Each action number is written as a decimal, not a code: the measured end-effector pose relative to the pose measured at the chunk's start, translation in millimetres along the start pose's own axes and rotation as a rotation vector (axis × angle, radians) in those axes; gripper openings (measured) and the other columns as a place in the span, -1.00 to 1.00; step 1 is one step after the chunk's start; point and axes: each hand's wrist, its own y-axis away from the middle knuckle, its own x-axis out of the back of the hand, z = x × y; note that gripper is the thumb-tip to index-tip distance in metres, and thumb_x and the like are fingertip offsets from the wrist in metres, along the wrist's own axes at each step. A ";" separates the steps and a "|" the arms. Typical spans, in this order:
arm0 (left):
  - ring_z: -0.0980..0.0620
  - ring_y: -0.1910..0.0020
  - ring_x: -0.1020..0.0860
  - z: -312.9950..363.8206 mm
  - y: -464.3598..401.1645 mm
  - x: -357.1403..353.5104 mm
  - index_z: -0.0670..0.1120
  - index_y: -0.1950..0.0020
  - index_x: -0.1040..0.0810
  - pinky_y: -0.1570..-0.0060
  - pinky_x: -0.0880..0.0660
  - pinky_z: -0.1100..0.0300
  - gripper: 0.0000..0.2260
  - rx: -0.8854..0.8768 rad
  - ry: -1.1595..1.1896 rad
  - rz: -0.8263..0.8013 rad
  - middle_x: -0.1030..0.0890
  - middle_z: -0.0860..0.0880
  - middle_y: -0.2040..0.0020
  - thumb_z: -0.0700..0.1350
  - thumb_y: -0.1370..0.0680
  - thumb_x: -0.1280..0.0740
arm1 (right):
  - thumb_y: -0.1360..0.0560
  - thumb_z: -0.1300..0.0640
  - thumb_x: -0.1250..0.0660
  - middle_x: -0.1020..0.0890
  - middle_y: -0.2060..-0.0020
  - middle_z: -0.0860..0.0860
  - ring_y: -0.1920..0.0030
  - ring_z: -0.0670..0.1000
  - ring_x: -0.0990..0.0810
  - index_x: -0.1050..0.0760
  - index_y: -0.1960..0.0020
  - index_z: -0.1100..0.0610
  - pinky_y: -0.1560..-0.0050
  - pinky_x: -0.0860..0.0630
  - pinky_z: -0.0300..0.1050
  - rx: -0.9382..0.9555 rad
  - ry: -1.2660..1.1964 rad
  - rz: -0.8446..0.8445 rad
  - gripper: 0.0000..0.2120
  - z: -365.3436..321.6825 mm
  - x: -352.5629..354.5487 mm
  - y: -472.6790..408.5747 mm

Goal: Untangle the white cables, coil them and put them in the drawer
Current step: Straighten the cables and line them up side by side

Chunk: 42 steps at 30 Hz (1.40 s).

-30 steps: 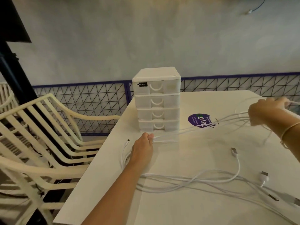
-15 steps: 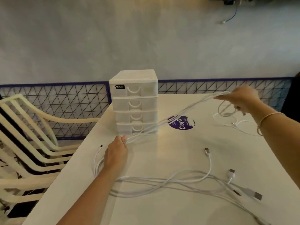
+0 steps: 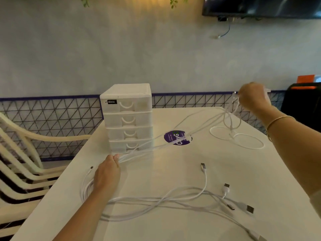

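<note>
Several white cables (image 3: 156,200) lie tangled across the near part of the white table (image 3: 182,167), their USB plugs pointing right. My left hand (image 3: 107,173) pins a bundle of strands to the table just in front of the drawer unit. From it, taut strands (image 3: 175,138) rise to my right hand (image 3: 251,98), which grips them high above the far right corner. Loose loops (image 3: 238,138) hang from that hand and rest on the table. The white four-drawer unit (image 3: 127,117) stands at the far left, all drawers closed.
A purple round sticker (image 3: 173,137) marks the table centre. Cream slatted chairs (image 3: 22,162) stand close to the table's left edge. A wire-mesh fence (image 3: 52,122) runs behind. A dark bin with an orange strip (image 3: 302,105) sits at the far right.
My right hand has risen and swung back toward the far right corner, pulling the strands taut and lifting loops off the table. My left hand stayed pressed on the cables.
</note>
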 end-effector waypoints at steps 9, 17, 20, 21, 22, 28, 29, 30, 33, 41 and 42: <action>-0.26 -0.06 -0.49 -1.6 -1.6 -1.3 -0.25 -0.10 -0.44 0.10 -0.30 0.05 -0.62 -0.005 -0.022 0.000 -0.57 -0.27 -0.04 -0.02 -0.66 0.05 | -0.53 -0.01 -0.26 -0.54 -0.11 0.25 -0.09 0.25 -0.53 -0.46 -0.17 0.32 -0.02 -0.49 0.05 -0.310 -0.051 -0.184 -0.59 27.6 -24.5 8.6; -0.26 -0.04 -0.51 -0.7 -0.9 -0.1 -0.26 -0.07 -0.43 0.06 -0.36 0.01 -0.62 -0.014 -0.032 -0.002 -0.57 -0.29 -0.01 -0.02 -0.66 0.04 | -0.46 0.09 -0.39 -0.52 -0.05 0.17 0.18 0.13 -0.64 -0.32 -0.35 0.12 0.15 -0.64 0.01 0.076 -0.054 -0.844 -0.49 -36.2 -73.3 83.0; -0.28 -0.06 -0.50 -0.4 -1.9 0.8 -0.28 -0.10 -0.43 0.01 -0.37 -0.01 -0.62 -0.008 -0.039 -0.009 -0.56 -0.31 -0.04 -0.03 -0.66 0.04 | -0.50 0.15 -0.29 -0.48 -0.06 0.13 0.33 0.04 -0.59 -0.27 -0.41 0.00 0.35 -0.60 -0.16 0.081 -0.109 -0.842 -0.50 -36.5 -90.0 90.5; -0.29 -0.06 -0.50 -0.5 -1.9 0.7 -0.28 -0.09 -0.43 0.00 -0.37 -0.02 -0.62 -0.009 -0.041 -0.007 -0.56 -0.32 -0.04 -0.03 -0.66 0.04 | -0.51 0.14 -0.25 -0.50 -0.04 0.12 0.35 0.03 -0.57 -0.27 -0.42 -0.02 0.40 -0.56 -0.20 0.100 -0.095 -0.865 -0.51 -36.1 -89.6 89.2; -0.29 -0.06 -0.50 -0.2 -1.9 0.8 -0.29 -0.09 -0.43 0.01 -0.37 -0.02 -0.62 -0.013 -0.042 -0.005 -0.56 -0.32 -0.04 -0.03 -0.66 0.04 | -0.52 0.13 -0.23 -0.53 0.00 0.11 0.37 0.02 -0.56 -0.24 -0.44 -0.03 0.43 -0.53 -0.22 0.110 -0.070 -0.894 -0.50 -35.0 -89.4 87.2; -0.28 -0.06 -0.50 -1.3 -3.0 -1.0 -0.28 -0.12 -0.43 0.01 -0.37 -0.01 -0.62 -0.026 -0.053 -0.004 -0.57 -0.31 -0.03 -0.03 -0.66 0.03 | -0.51 0.01 -0.33 -0.56 0.18 0.14 0.45 0.01 -0.49 0.17 -0.53 0.02 0.51 -0.45 -0.19 -0.023 -0.251 -0.849 -0.17 -28.6 -83.6 74.7; -0.28 -0.06 -0.50 -2.0 -3.3 -1.1 -0.28 -0.13 -0.43 0.02 -0.37 0.00 -0.62 -0.025 -0.058 -0.003 -0.58 -0.30 -0.02 -0.03 -0.66 0.03 | -0.49 0.02 -0.36 -0.56 0.14 0.19 0.44 0.02 -0.50 0.19 -0.53 -0.01 0.51 -0.46 -0.17 -0.076 -0.420 -0.792 -0.14 -28.3 -82.5 71.1; -0.28 -0.06 -0.51 -2.8 -3.7 -1.1 -0.27 -0.14 -0.43 0.02 -0.37 0.00 -0.62 -0.021 -0.063 -0.003 -0.58 -0.30 -0.02 -0.03 -0.66 0.03 | -0.48 0.03 -0.37 -0.55 0.04 0.26 0.40 0.04 -0.52 0.21 -0.52 -0.04 0.47 -0.50 -0.14 -0.138 -0.632 -0.720 -0.12 -28.3 -80.7 67.4; -0.26 -0.04 -0.51 -3.5 -4.9 -3.0 -0.26 -0.14 -0.43 0.04 -0.38 0.00 -0.62 -0.014 -0.070 -0.003 -0.58 -0.29 0.00 -0.02 -0.66 0.04 | -0.50 0.09 -0.34 -0.35 -0.34 0.30 0.17 0.13 -0.59 0.28 -0.51 -0.09 0.19 -0.59 0.01 -0.231 -1.121 -0.502 -0.11 -29.6 -66.1 54.4; -0.27 -0.03 -0.51 -5.6 -5.3 -5.5 -0.26 -0.10 -0.44 0.05 -0.37 0.00 -0.62 -0.030 -0.073 0.026 -0.58 -0.28 0.00 -0.03 -0.66 0.04 | -0.56 0.04 -0.25 -0.52 0.31 0.04 0.39 -0.02 -0.44 -0.50 -0.22 0.21 0.40 -0.43 -0.21 -0.394 -1.027 -0.203 -0.67 -5.9 -24.6 7.5; -0.27 -0.03 -0.51 -5.5 -5.6 -5.9 -0.26 -0.10 -0.44 0.05 -0.37 0.00 -0.62 -0.033 -0.077 0.028 -0.59 -0.28 0.00 -0.02 -0.66 0.04 | -0.55 0.00 -0.25 -0.52 0.32 0.06 0.37 0.00 -0.42 -0.55 -0.17 0.20 0.35 -0.41 -0.16 -0.330 -0.880 -0.201 -0.67 -1.2 -21.8 2.8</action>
